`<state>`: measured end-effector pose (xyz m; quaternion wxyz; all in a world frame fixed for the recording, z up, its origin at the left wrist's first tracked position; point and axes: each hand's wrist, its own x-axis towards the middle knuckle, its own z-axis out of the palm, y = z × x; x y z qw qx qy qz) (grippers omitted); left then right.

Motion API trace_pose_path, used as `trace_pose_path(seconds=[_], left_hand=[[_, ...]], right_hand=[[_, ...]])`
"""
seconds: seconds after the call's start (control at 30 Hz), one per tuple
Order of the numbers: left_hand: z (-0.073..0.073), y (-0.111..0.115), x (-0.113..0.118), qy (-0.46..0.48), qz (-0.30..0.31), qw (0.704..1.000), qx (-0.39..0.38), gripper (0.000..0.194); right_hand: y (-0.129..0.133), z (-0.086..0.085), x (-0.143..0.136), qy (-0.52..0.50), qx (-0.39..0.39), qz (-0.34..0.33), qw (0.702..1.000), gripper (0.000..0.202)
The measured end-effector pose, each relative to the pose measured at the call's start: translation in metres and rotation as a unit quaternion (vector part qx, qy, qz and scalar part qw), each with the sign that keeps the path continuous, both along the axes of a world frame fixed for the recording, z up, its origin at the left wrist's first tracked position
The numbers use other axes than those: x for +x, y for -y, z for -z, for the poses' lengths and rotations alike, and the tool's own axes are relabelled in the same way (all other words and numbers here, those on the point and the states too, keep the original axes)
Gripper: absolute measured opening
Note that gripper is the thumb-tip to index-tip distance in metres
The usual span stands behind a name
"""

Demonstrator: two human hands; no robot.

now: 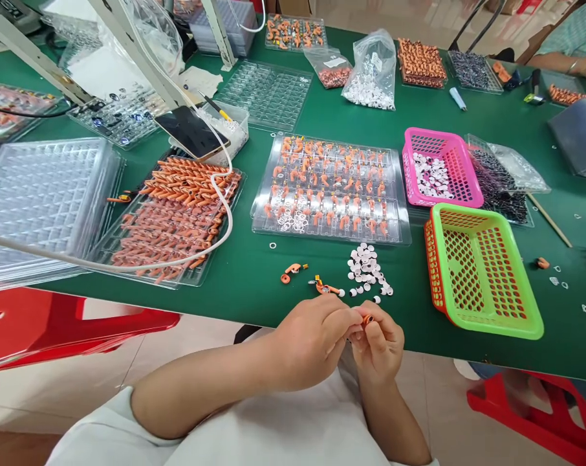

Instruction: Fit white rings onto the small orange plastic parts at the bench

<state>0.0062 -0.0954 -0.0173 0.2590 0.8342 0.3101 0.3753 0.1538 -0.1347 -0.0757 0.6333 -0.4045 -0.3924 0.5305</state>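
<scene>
A: What do your hands hold?

B: My left hand (317, 340) and right hand (378, 343) meet fingertip to fingertip, pinching one small orange part (367, 318) at the table edge (254, 294).

A: And around them?

B: White rings (367, 268) at twelve o'clock; loose orange pieces (293, 272) at eleven; green basket (487, 323) at two.

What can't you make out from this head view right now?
- Orange part: pinched between left hand and right hand; fingers cover most of it, shape unclear.
- White rings on the table: too small to tell detail.
- Phone: screen dark, partly behind a stand arm.
- Co-worker's arm: cut off by the top right edge.
- Clear tray: contents too small to count.
</scene>
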Motion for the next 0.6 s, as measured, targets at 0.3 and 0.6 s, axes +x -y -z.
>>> trace_pose_path(seconds=[0.3,0.6], left_hand=[[-0.001,0.001,0.001,0.023,-0.006,1.0,-0.004,0.017],[-0.002,-0.001,-0.002,0.081,-0.004,0.993,-0.087,0.013]], right_hand=[[0.001,-0.003,-0.004,0.04,0.004,0.033,0.999,0.023],[0.002,-0.011,0.006,0.144,0.057,0.011,0.988,0.022]])
